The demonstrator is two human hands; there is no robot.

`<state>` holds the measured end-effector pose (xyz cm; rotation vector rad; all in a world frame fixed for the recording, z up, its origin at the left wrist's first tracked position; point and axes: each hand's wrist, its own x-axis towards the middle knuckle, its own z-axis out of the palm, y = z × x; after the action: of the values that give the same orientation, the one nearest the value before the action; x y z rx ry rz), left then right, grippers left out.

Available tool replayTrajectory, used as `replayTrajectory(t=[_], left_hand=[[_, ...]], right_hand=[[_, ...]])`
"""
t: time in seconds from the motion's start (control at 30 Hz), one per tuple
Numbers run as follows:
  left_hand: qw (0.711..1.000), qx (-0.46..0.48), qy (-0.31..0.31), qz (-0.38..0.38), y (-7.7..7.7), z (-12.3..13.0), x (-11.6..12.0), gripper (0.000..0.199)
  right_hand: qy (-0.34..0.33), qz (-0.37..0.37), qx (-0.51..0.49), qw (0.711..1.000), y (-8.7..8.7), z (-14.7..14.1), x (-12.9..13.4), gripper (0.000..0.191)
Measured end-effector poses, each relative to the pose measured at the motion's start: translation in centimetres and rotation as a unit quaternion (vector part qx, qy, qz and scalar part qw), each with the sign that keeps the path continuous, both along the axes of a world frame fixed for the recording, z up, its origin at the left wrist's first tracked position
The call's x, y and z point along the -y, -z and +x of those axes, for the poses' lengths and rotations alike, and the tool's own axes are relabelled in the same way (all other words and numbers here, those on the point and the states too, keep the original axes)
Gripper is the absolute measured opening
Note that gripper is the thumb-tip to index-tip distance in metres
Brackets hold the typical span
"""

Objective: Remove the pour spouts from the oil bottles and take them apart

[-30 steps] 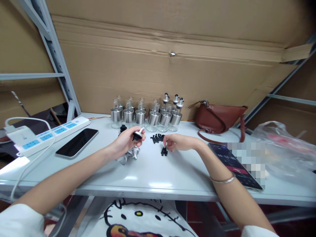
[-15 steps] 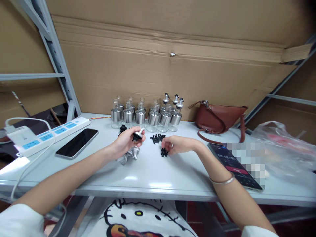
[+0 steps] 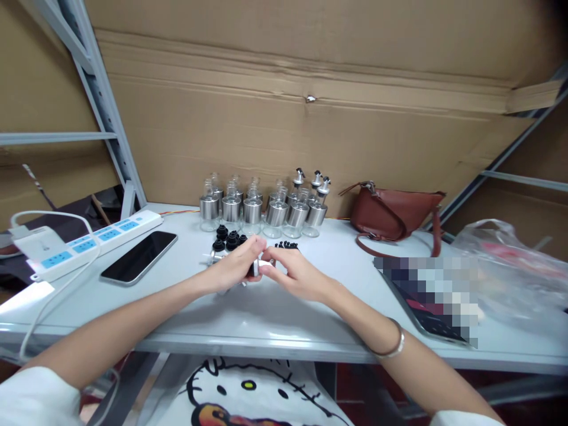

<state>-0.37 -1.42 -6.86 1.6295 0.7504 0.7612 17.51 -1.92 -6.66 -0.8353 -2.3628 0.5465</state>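
Observation:
My left hand (image 3: pixel 235 266) is closed round a pourer spout (image 3: pixel 256 268) with a black base and a pale metal tip, over the middle of the table. At that tip, my right hand (image 3: pixel 306 275) pinches with thumb and forefinger; any small piece between them is hidden. Black ribbed stoppers (image 3: pixel 231 239) stand just behind my left hand, and silvery spout parts (image 3: pixel 216 255) lie partly under it. Beyond my right hand is a row of small black levers (image 3: pixel 286 245).
Several glass bottles with steel bands (image 3: pixel 252 208) line the back; three carry pourers (image 3: pixel 323 186). To the left lie a phone (image 3: pixel 139 257) and a power strip (image 3: pixel 95 242). On the right are a brown handbag (image 3: pixel 394 213), a partly blurred phone (image 3: pixel 444 328) and a plastic bag (image 3: pixel 523 278).
My right hand has left the pile of small black pieces and come left to the spout's tip. My left hand has lowered slightly, turning the spout towards the right hand.

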Motion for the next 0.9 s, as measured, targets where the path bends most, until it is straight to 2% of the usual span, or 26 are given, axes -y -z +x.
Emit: replayTrajectory(t=[0.13, 0.23, 0.33, 0.47, 0.53, 0.63, 0.77, 0.9], left_hand=[[0.995, -0.011, -0.045, 0.083, 0.5, -0.1, 0.1, 0.043], [0.977, -0.015, -0.101, 0.189, 0.8, -0.3, -0.2, 0.033], [0.942, -0.034, -0.108, 0.316, 0.8, -0.7, -0.7, 0.025], [0.904, -0.073, -0.069, 0.416, 0.6, -1.3, -1.4, 0.020], [0.895, -0.084, -0.059, 0.435, 0.4, -1.6, -1.6, 0.021], [0.908, -0.093, -0.038, 0.406, 0.0, -1.8, -1.7, 0.021], [0.928, -0.113, -0.023, 0.354, -0.6, -1.6, -1.4, 0.022], [0.905, -0.136, -0.026, 0.403, -1.1, -1.6, -1.3, 0.024]], right_hand=[[-0.005, -0.051, -0.002, 0.999, 0.5, -0.4, -0.1, 0.036], [-0.003, -0.152, -0.110, 0.982, 0.7, -0.1, -0.8, 0.044], [-0.060, -0.300, -0.212, 0.928, 0.8, 0.1, -1.2, 0.046], [-0.158, -0.471, -0.237, 0.835, 0.6, 0.2, -0.8, 0.039], [-0.183, -0.518, -0.237, 0.801, 0.5, 0.2, -0.4, 0.035], [-0.191, -0.556, -0.229, 0.776, 0.5, 0.1, 0.0, 0.033], [-0.156, -0.562, -0.229, 0.779, 0.8, -0.2, 0.0, 0.038], [-0.138, -0.550, -0.261, 0.781, 1.2, -1.0, 0.2, 0.040]])
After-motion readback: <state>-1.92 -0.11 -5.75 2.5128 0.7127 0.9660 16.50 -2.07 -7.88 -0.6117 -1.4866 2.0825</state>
